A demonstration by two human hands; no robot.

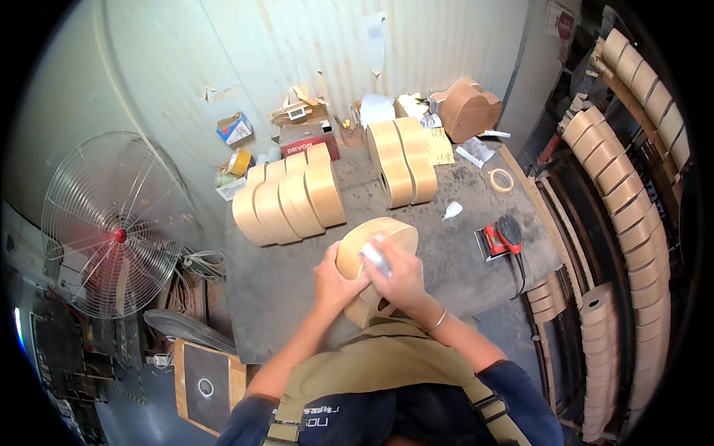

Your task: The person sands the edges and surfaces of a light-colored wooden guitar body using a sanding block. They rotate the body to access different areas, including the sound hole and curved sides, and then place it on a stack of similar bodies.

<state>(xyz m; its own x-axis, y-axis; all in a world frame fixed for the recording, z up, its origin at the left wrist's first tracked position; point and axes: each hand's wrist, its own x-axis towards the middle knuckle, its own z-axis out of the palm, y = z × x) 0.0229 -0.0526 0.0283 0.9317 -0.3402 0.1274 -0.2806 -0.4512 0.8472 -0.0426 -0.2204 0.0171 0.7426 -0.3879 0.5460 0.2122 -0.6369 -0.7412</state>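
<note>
A pale wooden ukulele body (355,306), small and waisted like a guitar, is tilted at the near edge of the table in front of me. My left hand (332,276) grips its left side, thumb across the wood. In my right hand (404,279) is a small whitish-grey block (376,260), pressed against or just over the body; motion blurs it, so its kind is unclear. A dark hole (383,304) shows in the body near my right wrist.
Wooden bodies stand in rows at the left (286,201) and centre back (401,163) of the grey table (275,297). At right lie a red-black sander (502,236) with its cable, a tape roll (501,181) and a white scrap (452,210). A fan (120,235) stands left; racked bodies (625,186) line the right.
</note>
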